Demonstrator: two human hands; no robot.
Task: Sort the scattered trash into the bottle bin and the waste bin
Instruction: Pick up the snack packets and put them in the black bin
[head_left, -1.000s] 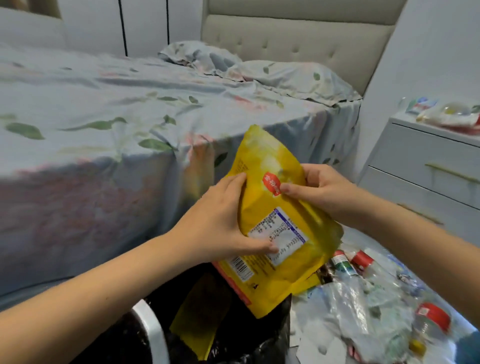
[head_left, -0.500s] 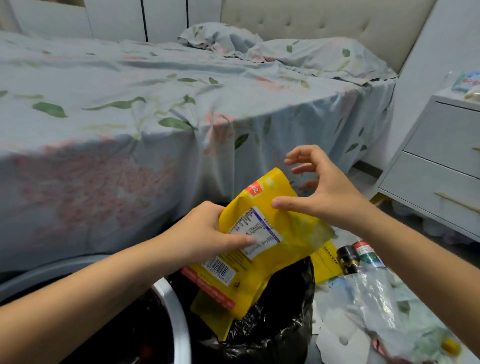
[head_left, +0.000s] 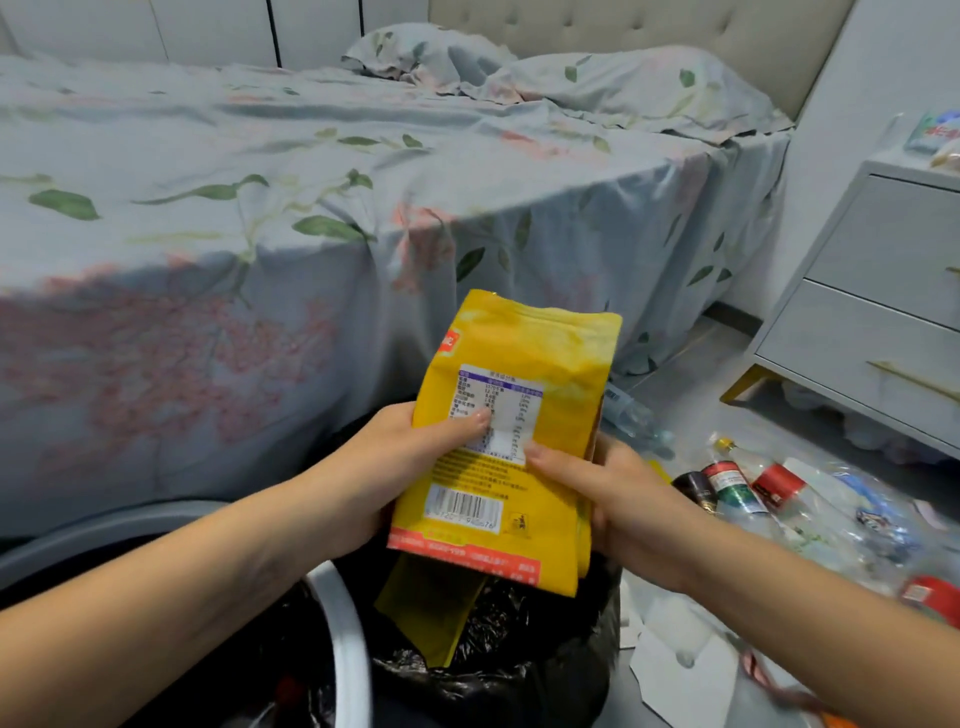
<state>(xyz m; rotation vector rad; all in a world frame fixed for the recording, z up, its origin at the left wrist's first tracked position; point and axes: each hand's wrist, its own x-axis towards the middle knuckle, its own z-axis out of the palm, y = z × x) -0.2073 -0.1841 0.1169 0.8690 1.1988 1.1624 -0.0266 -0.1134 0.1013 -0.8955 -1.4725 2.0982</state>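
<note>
Both hands grip one yellow pouch, held upright over the black-lined bin. Left hand clamps its left edge; right hand clamps the right edge. Bottles lie on the floor, right of the bin.

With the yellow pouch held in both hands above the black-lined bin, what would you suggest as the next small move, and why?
Probably lower and release it. The left hand and right hand hold the yellow pouch upright directly over the black-lined bin, where another yellow wrapper already sits.
</note>
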